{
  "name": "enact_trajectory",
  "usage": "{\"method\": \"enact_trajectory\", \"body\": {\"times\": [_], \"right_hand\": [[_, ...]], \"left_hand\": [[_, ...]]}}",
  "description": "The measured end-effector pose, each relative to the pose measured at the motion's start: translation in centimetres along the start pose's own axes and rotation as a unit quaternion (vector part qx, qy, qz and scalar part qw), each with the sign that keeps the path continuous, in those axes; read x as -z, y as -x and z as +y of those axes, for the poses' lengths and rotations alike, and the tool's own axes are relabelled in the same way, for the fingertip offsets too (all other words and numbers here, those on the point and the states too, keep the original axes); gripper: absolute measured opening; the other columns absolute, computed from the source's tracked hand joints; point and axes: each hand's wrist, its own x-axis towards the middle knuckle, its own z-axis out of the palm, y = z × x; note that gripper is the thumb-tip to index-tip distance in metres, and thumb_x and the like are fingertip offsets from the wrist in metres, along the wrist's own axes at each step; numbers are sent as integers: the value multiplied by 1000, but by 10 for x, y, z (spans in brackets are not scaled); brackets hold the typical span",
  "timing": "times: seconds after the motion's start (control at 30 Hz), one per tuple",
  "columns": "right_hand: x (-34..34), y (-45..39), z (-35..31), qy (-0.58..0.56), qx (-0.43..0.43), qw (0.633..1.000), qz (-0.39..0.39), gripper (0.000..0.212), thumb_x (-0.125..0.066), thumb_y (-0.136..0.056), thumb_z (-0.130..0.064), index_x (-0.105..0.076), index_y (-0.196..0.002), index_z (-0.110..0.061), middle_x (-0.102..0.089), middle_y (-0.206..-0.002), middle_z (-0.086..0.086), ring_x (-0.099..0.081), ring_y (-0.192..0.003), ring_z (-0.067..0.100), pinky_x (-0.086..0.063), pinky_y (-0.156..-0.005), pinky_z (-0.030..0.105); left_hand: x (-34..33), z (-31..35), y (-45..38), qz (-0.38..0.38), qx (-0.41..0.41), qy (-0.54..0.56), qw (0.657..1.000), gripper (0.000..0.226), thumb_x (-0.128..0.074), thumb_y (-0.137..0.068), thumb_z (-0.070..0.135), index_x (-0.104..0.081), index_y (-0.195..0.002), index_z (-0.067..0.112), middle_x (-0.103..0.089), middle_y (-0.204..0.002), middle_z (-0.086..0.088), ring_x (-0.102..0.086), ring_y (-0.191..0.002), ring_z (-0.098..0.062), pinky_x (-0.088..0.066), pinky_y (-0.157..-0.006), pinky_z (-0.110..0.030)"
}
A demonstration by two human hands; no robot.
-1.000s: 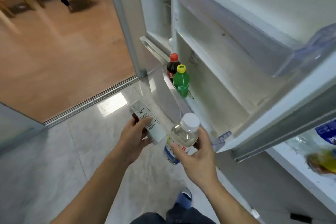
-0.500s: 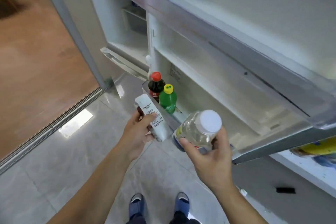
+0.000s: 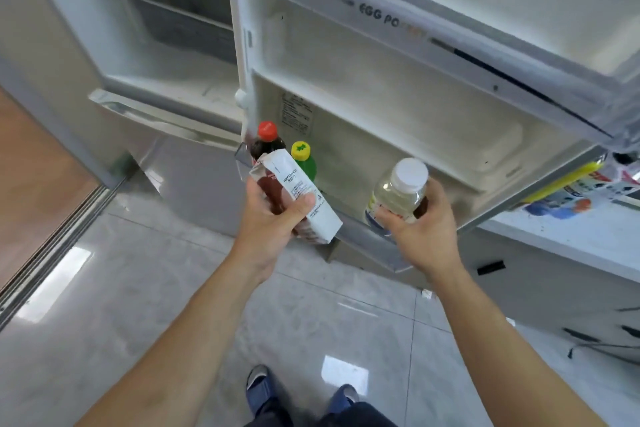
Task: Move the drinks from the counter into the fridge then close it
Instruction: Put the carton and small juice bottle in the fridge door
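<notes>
Both my hands have come closer to the fridge door [image 3: 398,107] since a moment ago. My left hand [image 3: 273,222] grips a carton [image 3: 298,194], just before the dark bottle [image 3: 266,142] and green bottle [image 3: 304,159] on the door shelf. My right hand [image 3: 419,225] holds a clear bottle [image 3: 398,194] above that shelf. Glossy grey tiles [image 3: 138,288] lie below.

Glossy grey tiled floor [image 3: 104,340], wooden floor [image 3: 38,177] beyond, blue slippers [image 3: 263,388] below.
</notes>
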Motion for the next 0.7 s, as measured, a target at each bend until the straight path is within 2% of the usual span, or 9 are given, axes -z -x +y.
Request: {"method": "enact_trajectory", "body": {"times": [0.07,0.13,0.2,0.27,0.4,0.5,0.57,0.63,0.7], "right_hand": [[-4,-6,1,10,-26,999,-22,66,-88,-68,-16,-50,-121,-27,-66,-100,-19,-63,-89,-8,-47,-77,13],[-6,-10,3,28,-32,998,-35,64,-86,-69,-14,-47,-118,-28,-64,-98,-18,-63,-86,-9,-46,-72,9],[-7,-12,4,50,-37,997,-38,62,-85,-70,-16,-45,-115,-31,-63,-98,-19,-61,-85,-8,-43,-65,3],[-8,-13,5,62,-48,996,-38,61,-85,-71,-17,-45,-116,-29,-61,-95,-18,-60,-84,-5,-43,-60,1],[-8,-11,9,98,-71,992,-47,67,-83,-73,-20,-45,-128,-21,-56,-90,-23,-59,-87,12,-40,-65,11],[-7,-12,12,95,-82,991,-38,63,-82,-74,-19,-47,-126,-19,-54,-90,-26,-59,-90,11,-41,-70,16],[-6,-13,12,83,-95,991,-36,59,-81,-75,-18,-46,-122,-21,-55,-91,-25,-60,-85,5,-42,-68,14],[-6,-13,12,78,-103,991,-42,54,-79,-77,-15,-44,-116,-23,-55,-90,-23,-57,-78,-5,-41,-58,6],[-7,-11,12,62,-111,991,-46,51,-78,-79,-14,-41,-112,-25,-56,-90,-22,-58,-73,-8,-42,-51,4]], "left_hand": [[-4,4,-3,-18,-24,4,1000,55,-76,-75,13,-48,-117,33,-66,-123,4,-63,-114,-20,-59,-78,-34],[-8,9,-5,-39,-37,0,999,60,-74,-75,19,-46,-127,27,-61,-134,4,-58,-123,-20,-54,-93,-45],[-10,12,-9,-35,-36,-19,999,65,-71,-77,28,-41,-134,22,-63,-130,6,-58,-124,-22,-50,-98,-56],[-11,13,-12,-31,-28,-20,999,66,-68,-77,33,-38,-135,20,-65,-122,9,-62,-119,-22,-52,-94,-57],[-15,14,-16,-39,-12,-10,999,69,-64,-79,41,-34,-136,20,-65,-118,10,-67,-110,-17,-60,-71,-41],[-17,14,-22,-27,-14,-18,999,69,-66,-82,43,-31,-137,18,-60,-127,-3,-63,-116,-25,-60,-72,-44],[-17,14,-28,-18,-36,-61,997,60,-70,-86,42,-36,-131,23,-58,-128,-7,-61,-118,-29,-58,-82,-54],[-17,16,-35,-19,-68,-122,990,38,-69,-83,36,-46,-114,35,-61,-119,-3,-64,-113,-27,-55,-86,-59],[-18,22,-43,-38,-98,-181,978,28,-67,-82,30,-51,-101,43,-66,-105,10,-67,-101,-16,-58,-83,-46]]}}
